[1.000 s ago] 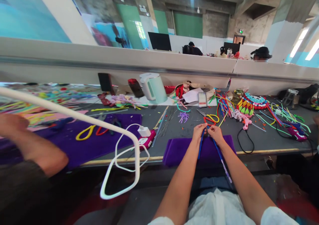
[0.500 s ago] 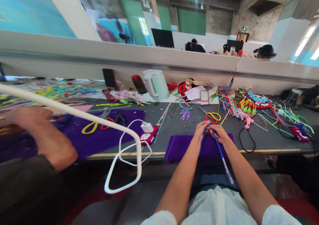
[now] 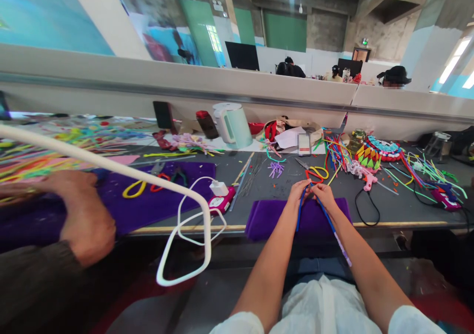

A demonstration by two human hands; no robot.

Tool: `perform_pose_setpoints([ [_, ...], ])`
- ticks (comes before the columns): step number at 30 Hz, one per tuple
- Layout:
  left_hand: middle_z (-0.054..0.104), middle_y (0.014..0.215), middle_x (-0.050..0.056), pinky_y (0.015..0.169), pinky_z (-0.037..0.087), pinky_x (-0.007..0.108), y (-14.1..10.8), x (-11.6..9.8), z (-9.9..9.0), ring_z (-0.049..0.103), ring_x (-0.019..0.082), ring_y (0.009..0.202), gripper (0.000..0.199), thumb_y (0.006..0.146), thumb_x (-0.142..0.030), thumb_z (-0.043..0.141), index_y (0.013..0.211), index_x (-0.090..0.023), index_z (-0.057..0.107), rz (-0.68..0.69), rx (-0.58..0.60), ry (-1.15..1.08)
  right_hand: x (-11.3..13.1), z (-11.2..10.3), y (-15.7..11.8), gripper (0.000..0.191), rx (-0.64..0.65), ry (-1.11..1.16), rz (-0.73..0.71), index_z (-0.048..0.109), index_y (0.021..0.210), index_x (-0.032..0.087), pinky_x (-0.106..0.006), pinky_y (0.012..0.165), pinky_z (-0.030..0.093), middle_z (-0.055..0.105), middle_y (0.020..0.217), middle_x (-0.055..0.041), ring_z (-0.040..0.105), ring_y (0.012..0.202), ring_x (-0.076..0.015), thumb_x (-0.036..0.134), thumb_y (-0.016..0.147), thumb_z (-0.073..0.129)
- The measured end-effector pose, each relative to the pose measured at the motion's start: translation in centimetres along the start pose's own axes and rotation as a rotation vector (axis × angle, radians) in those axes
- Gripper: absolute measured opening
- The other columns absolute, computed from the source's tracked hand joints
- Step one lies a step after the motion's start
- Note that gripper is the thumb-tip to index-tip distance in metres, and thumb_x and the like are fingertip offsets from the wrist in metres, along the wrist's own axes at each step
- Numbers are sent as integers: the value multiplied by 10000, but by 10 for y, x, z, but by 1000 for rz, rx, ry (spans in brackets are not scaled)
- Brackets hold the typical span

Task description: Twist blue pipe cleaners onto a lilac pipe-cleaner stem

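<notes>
My left hand (image 3: pixel 299 191) and my right hand (image 3: pixel 322 193) are close together above a folded purple cloth (image 3: pixel 270 218) at the table's front edge. Both have their fingers pinched on blue fuzzy stems (image 3: pixel 328 216). One blue length hangs down beside my left hand; a longer one, ending in pale purple, slants down along my right forearm. Where the stems meet between my fingertips is too small to make out. Just beyond my hands lie scissors (image 3: pixel 317 174) with red and yellow handles.
A person's hand (image 3: pixel 79 201) works at the left over a purple cloth (image 3: pixel 148 210). A white lamp arm (image 3: pixel 140 176) crosses the left side. Behind stand a kettle (image 3: pixel 233 127) and colourful stems (image 3: pixel 335 151); a pink glue gun (image 3: pixel 369 180) lies right.
The long stem's purple end has swung right, towards my right forearm. My hands have stayed almost in place. The other person's hand at the left has shifted right.
</notes>
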State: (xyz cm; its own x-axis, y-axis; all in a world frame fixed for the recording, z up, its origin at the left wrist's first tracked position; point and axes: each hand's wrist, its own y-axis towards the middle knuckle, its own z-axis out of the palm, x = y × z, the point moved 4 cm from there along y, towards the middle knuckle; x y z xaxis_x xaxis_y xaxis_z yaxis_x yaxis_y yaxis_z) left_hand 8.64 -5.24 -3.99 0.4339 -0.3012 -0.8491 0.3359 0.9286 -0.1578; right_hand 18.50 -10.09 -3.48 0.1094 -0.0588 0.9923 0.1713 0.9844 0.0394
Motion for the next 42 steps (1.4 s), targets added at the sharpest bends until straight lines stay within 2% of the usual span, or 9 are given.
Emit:
perform_pose_setpoints([
  [4, 476, 405, -45, 344, 262, 157, -1, 1, 0, 382, 33, 325, 344, 508, -362, 788, 589, -116, 562, 30, -41, 10, 4, 0, -3, 170, -80, -173, -119, 553, 574, 174, -188, 409, 303, 520, 411, 55, 440, 372, -80, 321, 653, 585],
  [7, 480, 405, -47, 346, 267, 156, 0, 2, 0, 386, 33, 326, 338, 499, -349, 793, 607, -113, 577, 32, -55, 10, 8, 0, -6, 194, -132, -385, -223, 547, 574, 179, -198, 441, 323, 507, 409, 54, 444, 387, -89, 334, 691, 543],
  [9, 482, 409, -47, 344, 268, 154, 0, 2, 0, 389, 33, 329, 331, 495, -331, 797, 627, -112, 587, 25, -54, 5, 10, 0, -7, 205, -147, -441, -246, 545, 575, 178, -198, 445, 325, 500, 409, 54, 439, 389, -86, 338, 703, 533],
  [12, 502, 437, -39, 343, 271, 148, -1, 1, 0, 416, 38, 349, 323, 497, -302, 799, 664, -109, 602, 11, -38, -10, 8, 0, -5, 223, -74, -306, -174, 577, 622, 167, -190, 411, 311, 502, 414, 53, 414, 363, -73, 363, 717, 533],
  [16, 560, 509, -10, 356, 302, 141, -2, -1, 0, 482, 53, 398, 314, 518, -281, 793, 713, -107, 619, -6, -22, -23, 4, -1, -4, 325, 84, -20, 14, 617, 750, 148, -177, 314, 197, 504, 409, 59, 307, 287, -43, 463, 737, 542],
  [20, 583, 528, 7, 374, 335, 145, -2, 0, 1, 506, 62, 415, 301, 537, -260, 784, 742, -102, 633, -17, -15, -24, 3, -3, -4, 334, 145, 71, 73, 609, 739, 144, -168, 284, 149, 534, 430, 51, 288, 274, -26, 475, 699, 607],
  [33, 506, 411, -27, 340, 273, 151, 1, 3, -2, 429, 53, 339, 220, 562, -241, 763, 662, -106, 621, -3, -58, -28, 2, -2, -3, 277, 57, -43, 4, 566, 668, 156, -167, 295, 166, 524, 405, 55, 297, 286, -34, 429, 690, 609],
  [42, 589, 564, 9, 469, 431, 167, 5, 4, -2, 485, 50, 432, 115, 719, -209, 640, 739, -96, 640, -57, 34, -172, -5, -6, 2, 291, 74, 41, 62, 576, 700, 162, -168, 288, 158, 517, 397, 60, 293, 265, -32, 448, 676, 630],
])
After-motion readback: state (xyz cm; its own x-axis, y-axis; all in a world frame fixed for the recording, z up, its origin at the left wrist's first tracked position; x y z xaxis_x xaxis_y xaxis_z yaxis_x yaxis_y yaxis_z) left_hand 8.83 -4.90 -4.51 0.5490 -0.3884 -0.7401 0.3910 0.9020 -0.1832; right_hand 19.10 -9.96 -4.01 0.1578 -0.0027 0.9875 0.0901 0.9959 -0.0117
